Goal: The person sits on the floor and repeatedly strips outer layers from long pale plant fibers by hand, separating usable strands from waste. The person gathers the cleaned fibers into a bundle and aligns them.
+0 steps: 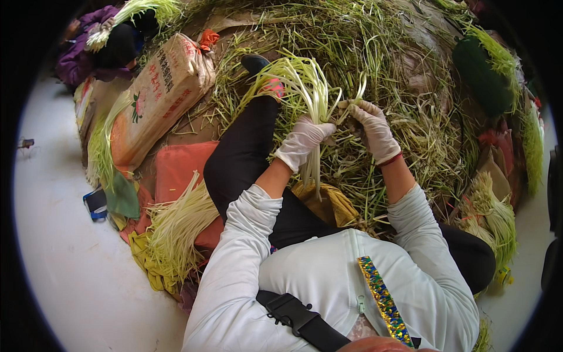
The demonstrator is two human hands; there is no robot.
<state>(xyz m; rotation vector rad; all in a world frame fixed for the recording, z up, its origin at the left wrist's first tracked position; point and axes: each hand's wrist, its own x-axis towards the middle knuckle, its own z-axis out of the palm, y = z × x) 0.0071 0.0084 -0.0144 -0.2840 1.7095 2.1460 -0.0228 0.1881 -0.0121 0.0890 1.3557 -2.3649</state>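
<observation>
My left hand (306, 134), in a thin white glove, is closed around a bunch of pale, leek-like stalks (313, 90). Their white ends hang below the fist, and the yellow-green leaves arch away over my shin. Just to the right, my right hand (371, 125), gloved too, pinches a few thin strands (361, 88) between thumb and fingertips. Something dark and dirty shows under its fingers, partly hidden. Below both hands lies a thick litter of stripped leaves (347, 160). A yellow-brown cloth or sack (327, 202) lies between my folded legs.
A large printed woven sack (160, 97) lies at upper left, near a red padded block (182, 167). Trimmed stalks (180, 224) are heaped beside my left knee. Tied bundles (488, 215) lie at right, below a dark green bundle (481, 75). Another person (94, 48) holds stalks at upper left.
</observation>
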